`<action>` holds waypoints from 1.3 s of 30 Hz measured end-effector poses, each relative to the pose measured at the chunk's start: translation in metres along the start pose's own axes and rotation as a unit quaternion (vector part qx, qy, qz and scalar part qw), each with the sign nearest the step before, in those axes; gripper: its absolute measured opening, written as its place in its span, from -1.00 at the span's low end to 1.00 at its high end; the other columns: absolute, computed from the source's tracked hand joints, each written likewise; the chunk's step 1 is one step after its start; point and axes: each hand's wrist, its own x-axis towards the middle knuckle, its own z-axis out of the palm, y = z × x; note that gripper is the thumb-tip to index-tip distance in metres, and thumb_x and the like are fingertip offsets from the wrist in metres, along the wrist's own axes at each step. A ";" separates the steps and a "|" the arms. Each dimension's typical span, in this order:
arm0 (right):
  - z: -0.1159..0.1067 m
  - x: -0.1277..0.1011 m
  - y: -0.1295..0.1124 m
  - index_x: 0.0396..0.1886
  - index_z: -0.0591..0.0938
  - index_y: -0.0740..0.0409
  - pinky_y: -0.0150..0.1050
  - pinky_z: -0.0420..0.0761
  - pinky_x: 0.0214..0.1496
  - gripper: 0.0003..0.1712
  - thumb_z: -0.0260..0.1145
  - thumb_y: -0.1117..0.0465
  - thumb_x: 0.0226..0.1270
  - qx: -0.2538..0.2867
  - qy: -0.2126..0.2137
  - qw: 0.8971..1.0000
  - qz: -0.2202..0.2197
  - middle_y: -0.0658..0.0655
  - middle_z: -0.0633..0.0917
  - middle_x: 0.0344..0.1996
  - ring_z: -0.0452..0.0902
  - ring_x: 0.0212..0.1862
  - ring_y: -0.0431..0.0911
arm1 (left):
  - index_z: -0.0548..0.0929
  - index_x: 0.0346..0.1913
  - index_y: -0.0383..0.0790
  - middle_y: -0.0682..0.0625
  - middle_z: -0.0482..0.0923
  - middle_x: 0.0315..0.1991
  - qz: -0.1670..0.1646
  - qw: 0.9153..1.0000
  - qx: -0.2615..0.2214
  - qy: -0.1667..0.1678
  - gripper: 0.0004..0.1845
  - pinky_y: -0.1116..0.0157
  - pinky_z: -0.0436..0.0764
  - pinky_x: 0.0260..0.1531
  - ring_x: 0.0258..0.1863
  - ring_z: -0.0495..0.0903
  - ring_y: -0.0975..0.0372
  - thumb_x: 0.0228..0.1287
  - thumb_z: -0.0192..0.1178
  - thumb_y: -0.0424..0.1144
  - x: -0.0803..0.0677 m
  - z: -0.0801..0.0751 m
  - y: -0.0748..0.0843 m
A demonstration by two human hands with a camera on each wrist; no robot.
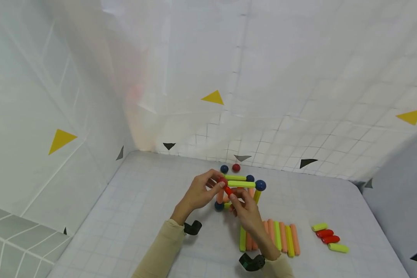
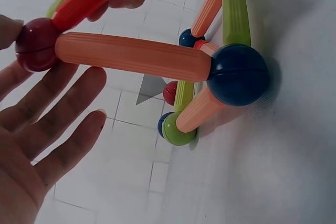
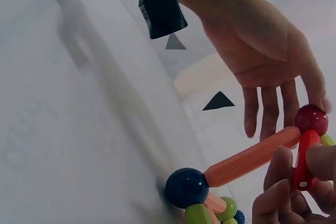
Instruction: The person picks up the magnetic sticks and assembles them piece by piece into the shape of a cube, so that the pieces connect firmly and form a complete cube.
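A frame of rods and balls (image 1: 241,189) stands on the white gridded table (image 1: 142,216). My left hand (image 1: 218,182) pinches a red ball (image 1: 222,180) at the frame's top near corner, thumb on one side, other fingers stretched out. Below this red ball (image 2: 34,43) an orange rod (image 2: 131,56) runs to a dark blue ball (image 2: 239,74). My right hand (image 1: 233,197) grips a short red rod (image 1: 228,190), whose upper end touches the red ball (image 3: 311,119). The same red rod (image 3: 303,158) shows between my right fingers. Yellow-green rods (image 1: 241,183) cross the frame's top.
A row of orange and yellow-green long rods (image 1: 274,237) lies right of my right wrist. Short yellow-green and red pieces (image 1: 330,238) lie farther right. A loose blue ball (image 1: 224,168) and a loose red ball (image 1: 236,167) sit behind the frame. White walls enclose the table.
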 end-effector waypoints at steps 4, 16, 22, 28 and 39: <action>0.003 0.001 0.002 0.29 0.58 0.07 -0.35 0.69 -0.24 -0.65 0.28 0.14 0.63 0.003 0.018 1.000 -0.021 0.28 0.62 0.01 0.67 -0.32 0.04 | 0.63 0.13 -0.09 0.02 0.76 -0.06 -0.001 1.000 0.006 0.001 -0.76 0.26 0.75 -0.07 -0.14 0.73 0.22 0.55 0.28 -0.12 0.000 0.001 0.000; -0.006 -0.028 -0.011 -0.09 0.67 0.14 -0.38 0.57 -0.49 -0.69 0.56 0.09 0.36 -0.296 0.174 0.929 -0.141 0.13 0.79 -0.30 0.55 -0.58 -0.20 | 0.60 0.14 -0.10 -0.03 0.78 -0.05 0.008 1.000 -0.011 -0.012 -0.74 -0.01 0.77 -0.02 -0.12 0.74 0.19 0.52 0.31 -0.16 -0.002 0.005 0.003; -0.018 -0.040 -0.026 -0.29 0.71 0.17 -0.34 0.40 -0.60 -0.55 0.57 -0.13 0.30 -0.462 0.065 0.884 0.031 0.02 0.56 -0.69 0.43 -0.65 -0.13 | 0.59 0.14 -0.11 -0.06 0.78 -0.06 0.015 1.000 -0.003 -0.010 -0.75 -0.03 0.77 -0.03 -0.12 0.75 0.15 0.51 0.31 -0.19 0.000 0.003 0.004; -0.018 -0.040 -0.015 -0.46 0.69 0.17 -0.36 0.32 -0.57 -0.42 0.64 -0.25 0.12 -0.528 -0.035 0.839 0.123 0.02 0.51 -0.74 0.46 -0.65 -0.10 | 0.58 0.15 -0.11 -0.05 0.78 -0.05 0.004 1.000 -0.003 -0.020 -0.74 0.00 0.77 -0.01 -0.12 0.74 0.16 0.51 0.31 -0.20 -0.001 0.001 0.004; -0.010 -0.035 -0.005 -0.49 0.71 0.10 -0.31 0.34 -0.53 -0.46 0.68 -0.26 0.04 -0.540 -0.043 0.837 0.083 0.00 0.48 -0.73 0.43 -0.63 -0.10 | 0.57 0.14 -0.11 -0.01 0.77 -0.08 0.008 1.000 0.002 -0.018 -0.70 0.09 0.77 -0.03 -0.15 0.73 0.19 0.45 0.35 -0.20 -0.002 0.004 0.003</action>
